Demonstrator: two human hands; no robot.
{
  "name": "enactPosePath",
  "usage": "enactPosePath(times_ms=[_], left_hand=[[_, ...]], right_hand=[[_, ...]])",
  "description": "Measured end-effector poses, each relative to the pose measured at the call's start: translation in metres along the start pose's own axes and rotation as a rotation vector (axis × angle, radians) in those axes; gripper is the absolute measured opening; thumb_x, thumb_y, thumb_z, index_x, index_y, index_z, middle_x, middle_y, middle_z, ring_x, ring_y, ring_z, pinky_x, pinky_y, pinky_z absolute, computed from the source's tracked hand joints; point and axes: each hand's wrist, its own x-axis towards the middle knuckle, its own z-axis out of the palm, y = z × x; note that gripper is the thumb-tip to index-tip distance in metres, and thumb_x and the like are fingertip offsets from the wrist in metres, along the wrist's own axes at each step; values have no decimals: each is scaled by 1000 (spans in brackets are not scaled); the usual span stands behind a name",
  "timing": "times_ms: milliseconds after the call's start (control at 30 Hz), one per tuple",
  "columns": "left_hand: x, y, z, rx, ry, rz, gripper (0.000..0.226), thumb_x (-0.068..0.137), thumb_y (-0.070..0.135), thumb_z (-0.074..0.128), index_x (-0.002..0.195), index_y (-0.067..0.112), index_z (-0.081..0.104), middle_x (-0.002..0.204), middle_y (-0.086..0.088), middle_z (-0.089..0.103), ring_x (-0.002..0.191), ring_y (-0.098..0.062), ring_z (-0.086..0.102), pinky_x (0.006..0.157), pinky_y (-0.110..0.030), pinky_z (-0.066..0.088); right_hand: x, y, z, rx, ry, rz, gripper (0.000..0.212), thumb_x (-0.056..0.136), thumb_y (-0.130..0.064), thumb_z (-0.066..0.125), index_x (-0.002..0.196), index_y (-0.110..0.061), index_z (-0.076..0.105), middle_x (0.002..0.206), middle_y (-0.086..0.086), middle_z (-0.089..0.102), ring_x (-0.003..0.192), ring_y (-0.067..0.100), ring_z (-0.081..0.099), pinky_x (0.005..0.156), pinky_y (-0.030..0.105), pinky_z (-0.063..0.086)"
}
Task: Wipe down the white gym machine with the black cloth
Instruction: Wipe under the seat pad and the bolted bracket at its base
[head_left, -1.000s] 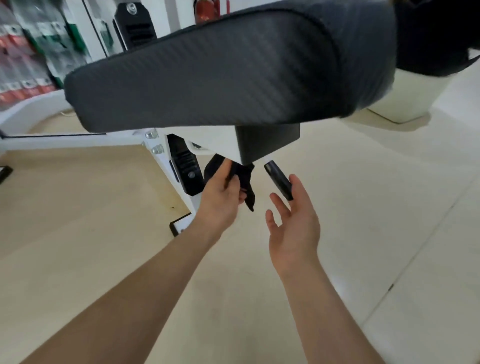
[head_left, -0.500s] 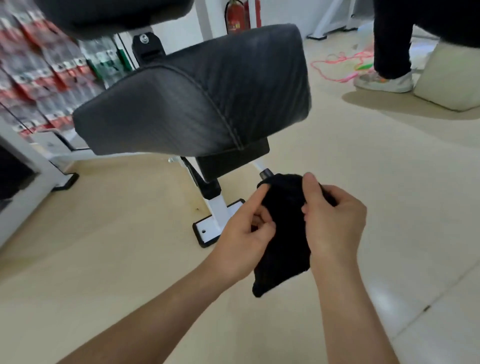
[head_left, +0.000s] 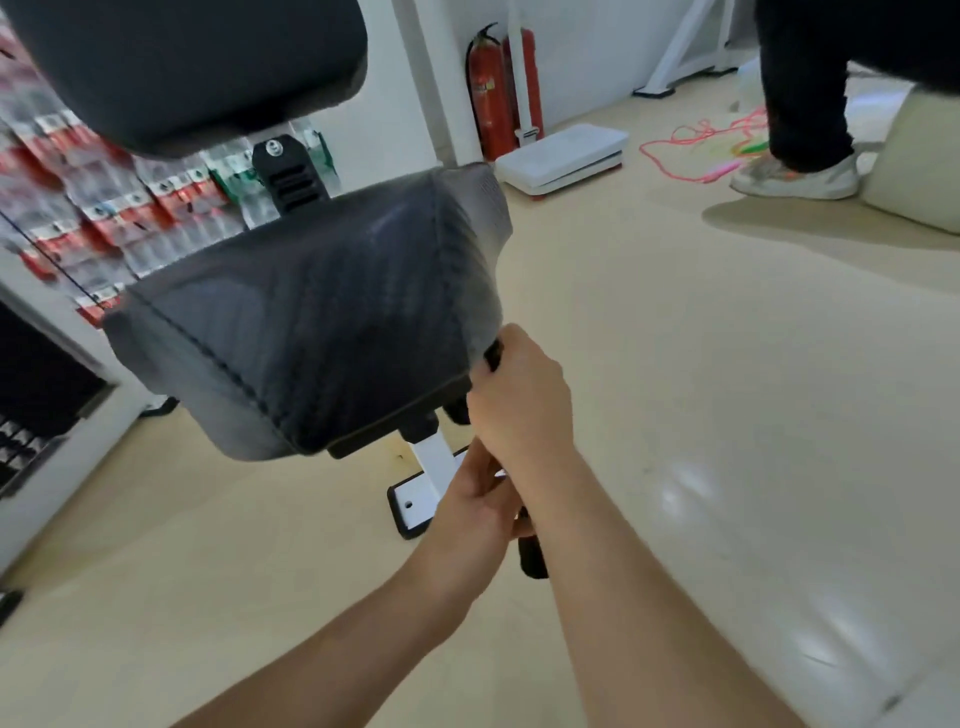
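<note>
Beige flooring runs under the white gym machine (head_left: 428, 457). At the near right corner of its seat pad (head_left: 311, 322), the right hand (head_left: 519, 405) is clenched round the black cloth (head_left: 532, 558), and the left hand (head_left: 475, 499) pinches the cloth's hanging tail. By my judgement the post and base are yet to be wiped. The fire extinguisher (head_left: 491, 93) label and the wall packets (head_left: 104, 208) are too blurred to read.

Single head cam, wide-angle, looking fwd & down along both forearms. Right hand (head_left: 519, 400) and left hand (head_left: 470, 501) sit close, mid-frame; seat pad (head_left: 311, 322) just left of them.
</note>
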Motion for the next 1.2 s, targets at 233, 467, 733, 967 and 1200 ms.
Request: enactPosePath(times_ms=[233, 467, 733, 967, 1200], left_hand=[[7, 12, -1, 255, 98, -60, 36, 98, 25, 51, 130, 40, 46, 102, 11, 63, 91, -7, 63, 82, -27, 54], [-4, 33, 15, 714, 150, -35, 27, 90, 34, 53, 111, 19, 43, 99, -1, 58, 87, -19, 61, 78, -43, 55], [4, 46, 49, 260, 441, 21, 38, 93, 30, 60, 124, 36, 39, 87, 12, 60, 77, -14, 67, 74, -41, 59], [32, 42, 59, 106, 578, 7, 26, 95, 24, 60, 120, 24, 56, 74, -2, 69, 57, -11, 70, 64, -30, 60], [21, 27, 52, -581, 769, 16, 27, 101, 21, 52, 119, 1, 54, 68, -5, 69, 70, -22, 73, 60, -22, 56]], right_hand=[[54, 11, -11, -82, -598, 172, 25, 96, -16, 48, 91, 1, 65, 80, 15, 63, 70, 28, 59, 61, 31, 47], [62, 29, -42, -153, -542, -145, 26, 98, -17, 45, 75, -8, 52, 68, 4, 48, 66, 19, 44, 49, 24, 32], [66, 36, -75, 365, -838, 215, 26, 100, -26, 52, 87, -6, 63, 59, 2, 64, 44, 13, 60, 39, 19, 42], [64, 68, -85, 587, -935, 78, 43, 90, -48, 55, 105, -8, 59, 88, 9, 67, 73, 18, 65, 61, 26, 54], [59, 101, -83, 473, -1039, -34, 44, 75, -26, 84, 111, -13, 61, 95, 11, 71, 87, 26, 70, 74, 33, 56]])
